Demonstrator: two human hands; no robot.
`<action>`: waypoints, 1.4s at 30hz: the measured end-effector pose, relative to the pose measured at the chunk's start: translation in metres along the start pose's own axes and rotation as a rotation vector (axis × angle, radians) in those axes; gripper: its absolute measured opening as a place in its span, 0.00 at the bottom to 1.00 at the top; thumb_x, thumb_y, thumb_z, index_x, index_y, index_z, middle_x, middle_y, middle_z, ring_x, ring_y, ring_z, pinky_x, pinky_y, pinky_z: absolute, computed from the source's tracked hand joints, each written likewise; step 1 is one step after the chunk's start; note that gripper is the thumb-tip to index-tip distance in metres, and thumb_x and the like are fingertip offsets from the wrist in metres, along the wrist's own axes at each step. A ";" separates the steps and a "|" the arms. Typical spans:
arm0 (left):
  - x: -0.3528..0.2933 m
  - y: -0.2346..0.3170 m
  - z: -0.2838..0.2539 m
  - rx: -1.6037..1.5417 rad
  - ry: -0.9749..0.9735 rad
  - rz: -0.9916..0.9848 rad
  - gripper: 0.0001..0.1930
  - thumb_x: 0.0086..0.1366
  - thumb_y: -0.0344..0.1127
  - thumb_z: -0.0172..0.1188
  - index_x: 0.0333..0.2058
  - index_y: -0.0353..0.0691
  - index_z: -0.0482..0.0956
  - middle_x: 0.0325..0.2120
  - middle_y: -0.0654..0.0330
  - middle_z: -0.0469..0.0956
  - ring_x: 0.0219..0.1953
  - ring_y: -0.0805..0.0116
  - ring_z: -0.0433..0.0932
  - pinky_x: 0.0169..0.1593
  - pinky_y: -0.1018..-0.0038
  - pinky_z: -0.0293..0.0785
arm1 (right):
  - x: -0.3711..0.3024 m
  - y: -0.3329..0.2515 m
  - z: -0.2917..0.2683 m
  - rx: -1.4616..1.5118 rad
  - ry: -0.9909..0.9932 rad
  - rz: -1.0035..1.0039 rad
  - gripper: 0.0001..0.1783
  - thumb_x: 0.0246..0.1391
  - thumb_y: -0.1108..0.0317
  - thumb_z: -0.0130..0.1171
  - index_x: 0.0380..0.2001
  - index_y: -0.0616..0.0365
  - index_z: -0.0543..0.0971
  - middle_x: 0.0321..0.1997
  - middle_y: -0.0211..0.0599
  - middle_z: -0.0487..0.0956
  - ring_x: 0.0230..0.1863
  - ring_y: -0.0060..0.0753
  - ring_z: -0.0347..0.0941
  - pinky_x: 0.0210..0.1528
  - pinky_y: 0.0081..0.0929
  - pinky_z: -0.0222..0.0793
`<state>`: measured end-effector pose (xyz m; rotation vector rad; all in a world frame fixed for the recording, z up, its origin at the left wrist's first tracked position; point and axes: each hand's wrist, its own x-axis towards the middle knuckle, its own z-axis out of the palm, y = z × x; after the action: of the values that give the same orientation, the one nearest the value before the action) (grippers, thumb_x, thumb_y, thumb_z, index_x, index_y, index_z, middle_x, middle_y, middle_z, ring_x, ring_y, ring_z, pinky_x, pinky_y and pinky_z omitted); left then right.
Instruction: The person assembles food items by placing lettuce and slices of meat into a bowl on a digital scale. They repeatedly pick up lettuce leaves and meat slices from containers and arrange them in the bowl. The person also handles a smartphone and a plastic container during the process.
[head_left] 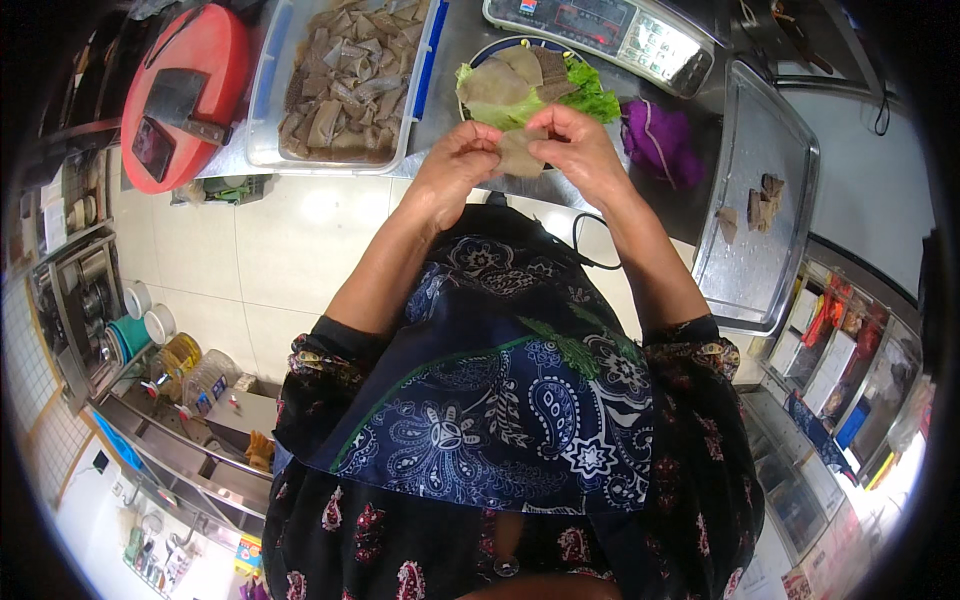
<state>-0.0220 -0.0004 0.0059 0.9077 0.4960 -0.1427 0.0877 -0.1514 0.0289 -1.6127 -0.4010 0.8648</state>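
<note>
Both my hands hold a thin, grey-brown sheet that looks like tripe [521,153]. My left hand [456,165] pinches its left edge between thumb and fingers, and my right hand [582,150] grips the right side. Just beyond my fingers is a dark-rimmed round plate [484,52], bearing green lettuce leaves [596,92] with similar flat pieces [503,78] laid over them. To the left, a clear plastic tub [262,120] contains many folded pieces of the same stuff. A purple cloth or mesh bundle [660,140] lies to the right of the plate.
At the far left, a red round board [222,60] carries a cleaver [178,98] and a phone [153,150]. A scale [600,30] stands behind the plate. On the right, a metal tray [735,270] has a few brown scraps [764,205]. Shelves flank the tiled floor [300,240].
</note>
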 end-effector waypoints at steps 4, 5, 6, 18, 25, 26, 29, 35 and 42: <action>-0.002 0.002 0.000 0.045 0.032 -0.032 0.14 0.55 0.20 0.51 0.41 0.37 0.70 0.33 0.62 0.71 0.36 0.72 0.71 0.39 0.77 0.72 | -0.002 0.011 -0.006 -0.134 0.024 -0.054 0.05 0.45 0.77 0.57 0.28 0.62 0.73 0.26 0.24 0.73 0.28 0.14 0.67 0.29 0.14 0.64; -0.005 0.007 0.006 0.019 0.041 -0.039 0.14 0.54 0.20 0.51 0.41 0.37 0.70 0.33 0.61 0.71 0.36 0.72 0.72 0.37 0.77 0.73 | -0.002 0.013 -0.006 -0.152 0.043 -0.062 0.04 0.44 0.76 0.57 0.27 0.62 0.74 0.25 0.25 0.73 0.27 0.15 0.67 0.29 0.16 0.64; -0.007 0.009 0.009 -0.007 0.052 -0.045 0.15 0.54 0.20 0.51 0.41 0.37 0.70 0.33 0.61 0.71 0.36 0.72 0.72 0.36 0.76 0.73 | -0.002 0.014 -0.005 -0.170 0.061 -0.071 0.05 0.44 0.75 0.58 0.26 0.63 0.74 0.24 0.26 0.74 0.26 0.16 0.68 0.29 0.17 0.65; 0.039 0.004 -0.011 1.142 0.466 0.568 0.14 0.52 0.24 0.54 0.39 0.36 0.71 0.32 0.48 0.75 0.34 0.48 0.75 0.38 0.62 0.72 | 0.024 0.008 0.017 -0.868 0.320 -0.209 0.07 0.46 0.64 0.55 0.26 0.54 0.75 0.22 0.40 0.77 0.24 0.44 0.74 0.27 0.34 0.68; 0.045 -0.001 -0.010 1.273 0.494 0.573 0.13 0.53 0.27 0.56 0.39 0.37 0.70 0.36 0.46 0.72 0.35 0.43 0.74 0.39 0.57 0.71 | 0.026 0.008 0.017 -0.965 0.340 -0.182 0.06 0.44 0.65 0.54 0.25 0.54 0.75 0.22 0.44 0.77 0.26 0.49 0.75 0.29 0.41 0.69; 0.044 0.000 -0.007 1.281 0.511 0.570 0.13 0.53 0.26 0.57 0.39 0.36 0.70 0.35 0.46 0.72 0.36 0.44 0.74 0.39 0.58 0.71 | 0.026 0.006 0.017 -0.972 0.333 -0.171 0.07 0.44 0.65 0.53 0.26 0.54 0.76 0.23 0.45 0.77 0.26 0.50 0.75 0.30 0.43 0.69; 0.041 0.000 -0.003 1.300 0.536 0.571 0.12 0.52 0.25 0.59 0.36 0.36 0.69 0.32 0.47 0.73 0.36 0.46 0.74 0.38 0.59 0.71 | 0.029 0.007 0.016 -1.020 0.331 -0.171 0.07 0.44 0.65 0.54 0.27 0.54 0.75 0.22 0.45 0.77 0.26 0.51 0.75 0.29 0.44 0.69; 0.048 -0.013 -0.017 1.153 0.516 0.598 0.10 0.52 0.26 0.57 0.33 0.35 0.69 0.31 0.45 0.72 0.32 0.45 0.73 0.35 0.58 0.70 | 0.031 0.006 0.015 -1.124 0.334 -0.163 0.10 0.44 0.65 0.55 0.32 0.54 0.73 0.23 0.45 0.77 0.26 0.50 0.74 0.29 0.44 0.69; 0.047 -0.014 -0.016 0.993 0.529 0.430 0.08 0.50 0.25 0.57 0.31 0.34 0.69 0.27 0.46 0.74 0.30 0.48 0.74 0.35 0.61 0.70 | 0.037 0.012 0.010 -1.236 0.419 -0.449 0.09 0.38 0.69 0.54 0.27 0.57 0.72 0.25 0.42 0.76 0.30 0.46 0.74 0.32 0.42 0.70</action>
<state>0.0090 0.0072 -0.0343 2.0292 0.7157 0.2853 0.1026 -0.1221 0.0057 -2.5794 -1.0612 -0.1938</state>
